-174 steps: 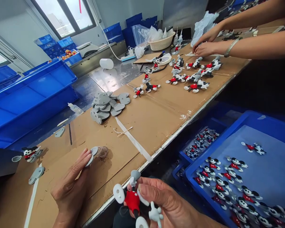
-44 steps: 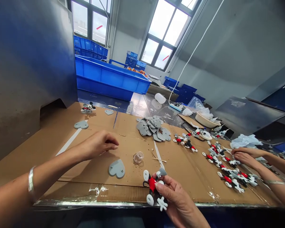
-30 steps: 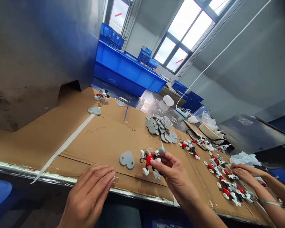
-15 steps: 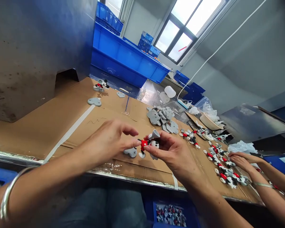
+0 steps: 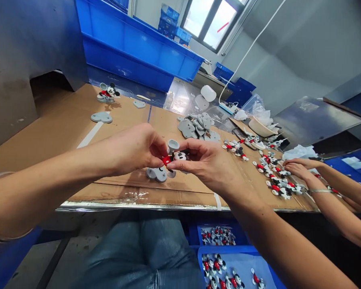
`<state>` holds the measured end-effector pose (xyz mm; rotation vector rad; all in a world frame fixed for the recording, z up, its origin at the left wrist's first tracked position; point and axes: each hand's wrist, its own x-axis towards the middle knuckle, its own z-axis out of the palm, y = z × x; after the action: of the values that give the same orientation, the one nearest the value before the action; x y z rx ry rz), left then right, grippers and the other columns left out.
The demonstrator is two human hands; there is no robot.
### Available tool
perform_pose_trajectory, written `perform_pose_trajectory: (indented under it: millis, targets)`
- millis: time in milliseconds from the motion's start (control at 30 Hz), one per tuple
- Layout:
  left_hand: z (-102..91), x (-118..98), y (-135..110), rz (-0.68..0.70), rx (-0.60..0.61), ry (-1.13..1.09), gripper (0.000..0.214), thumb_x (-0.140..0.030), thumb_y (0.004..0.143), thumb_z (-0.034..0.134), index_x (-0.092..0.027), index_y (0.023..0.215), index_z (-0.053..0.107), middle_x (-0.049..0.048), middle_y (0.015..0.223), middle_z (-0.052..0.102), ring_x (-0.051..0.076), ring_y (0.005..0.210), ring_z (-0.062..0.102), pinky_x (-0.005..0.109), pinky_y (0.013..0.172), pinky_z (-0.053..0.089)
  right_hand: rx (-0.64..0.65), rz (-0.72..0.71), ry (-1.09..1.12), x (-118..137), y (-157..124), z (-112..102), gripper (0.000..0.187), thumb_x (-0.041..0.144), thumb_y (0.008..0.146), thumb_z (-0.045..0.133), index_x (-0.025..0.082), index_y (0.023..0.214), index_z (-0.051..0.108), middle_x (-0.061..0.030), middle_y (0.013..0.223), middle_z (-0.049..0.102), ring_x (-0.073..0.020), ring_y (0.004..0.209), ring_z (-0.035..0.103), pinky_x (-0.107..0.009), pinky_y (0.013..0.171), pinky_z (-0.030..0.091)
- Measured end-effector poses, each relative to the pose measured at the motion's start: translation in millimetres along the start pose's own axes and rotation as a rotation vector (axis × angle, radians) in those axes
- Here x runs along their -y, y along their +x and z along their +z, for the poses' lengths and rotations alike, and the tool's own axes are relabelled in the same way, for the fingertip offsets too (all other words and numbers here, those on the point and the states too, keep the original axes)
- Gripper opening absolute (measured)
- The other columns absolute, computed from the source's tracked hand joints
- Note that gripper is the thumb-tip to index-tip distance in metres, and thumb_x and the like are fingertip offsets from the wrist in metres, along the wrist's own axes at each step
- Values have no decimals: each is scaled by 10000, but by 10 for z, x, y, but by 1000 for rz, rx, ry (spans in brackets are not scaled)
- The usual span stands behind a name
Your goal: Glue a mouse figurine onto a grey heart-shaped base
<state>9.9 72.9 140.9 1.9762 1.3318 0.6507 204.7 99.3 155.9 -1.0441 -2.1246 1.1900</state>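
Note:
Between my two hands is a small mouse figurine (image 5: 179, 155) with red shorts, a white face and a grey cup-shaped piece on top. My right hand (image 5: 200, 158) pinches it around the head. My left hand (image 5: 152, 148) has thumb and fingers closed on its other side, by the red shorts. Just below the figurine, a grey heart-shaped base (image 5: 157, 174) lies on the cardboard. A heap of similar grey bases (image 5: 198, 125) lies beyond my right hand. One figurine standing on a base (image 5: 108, 93) is at the far left, near another loose base (image 5: 101, 117).
Cardboard (image 5: 132, 108) covers the bench. A metal housing (image 5: 33, 48) stands at left and a large blue bin (image 5: 138, 48) behind. Several figurines (image 5: 272, 170) lie at right beside a co-worker's hands (image 5: 301, 166). Below the bench edge, a blue tray (image 5: 243, 261) holds more figurines.
My left hand has come in and closed on the figurine, which my right hand still holds. The view has tipped down, showing more of the blue trays below.

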Motion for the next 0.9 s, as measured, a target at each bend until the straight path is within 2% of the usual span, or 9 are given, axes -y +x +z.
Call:
perform_pose_trajectory:
  millis: [133,233,333,433,500,667,800,900]
  targets:
    - [43,37,-24,11,-67,24,80,-306,754,684,-294,768,762,-68,674,713,140,663,600,256,612,363,-106,-65,63,-70,-57,60,309,358,690,844,173,910,730,-8,811,684,-136,687,585,-285,641,466]
    - [61,124,-37,52,-144,4,68,-263,750,697,-290,765,757,-92,660,708,109,627,578,245,592,352,-311,-95,195,-236,-162,148,248,333,759,791,225,974,732,-16,963,715,-149,799,637,-286,714,511]
    - [101,227,-41,116,-196,-31,63,-228,755,705,-271,747,751,-110,626,694,77,590,551,232,566,347,-453,-43,260,-486,-282,285,180,298,771,776,240,939,753,-9,904,726,-150,797,640,-288,727,506]
    - [155,263,-32,156,-218,-49,94,-182,747,708,-266,746,751,-117,613,693,69,579,557,226,550,346,-441,27,311,-684,-351,414,173,263,709,811,242,878,777,0,827,710,-141,718,612,-285,677,483]
    - [182,235,-19,121,-208,-45,129,-147,728,718,-269,742,756,-113,633,710,77,595,584,226,561,359,-415,50,342,-741,-362,464,181,249,707,807,250,887,785,-6,846,712,-149,728,617,-304,707,487]
    - [219,144,11,13,-169,-20,168,-121,722,741,-282,757,772,-93,689,742,115,663,644,237,614,404,-426,13,296,-769,-344,491,113,223,747,783,275,847,792,10,818,719,-176,790,645,-345,798,495]
    - [240,177,23,19,-208,-11,108,-180,721,773,-285,746,772,-90,706,745,129,704,663,242,641,420,-425,-11,246,-829,-321,515,121,240,778,774,289,888,786,13,836,723,-183,795,657,-354,780,511]
    - [230,244,31,54,-191,-71,91,-208,728,776,-289,769,776,-89,729,751,127,722,670,235,658,437,-438,-40,213,-854,-304,537,137,239,783,779,304,905,786,15,857,728,-183,822,663,-349,786,512]
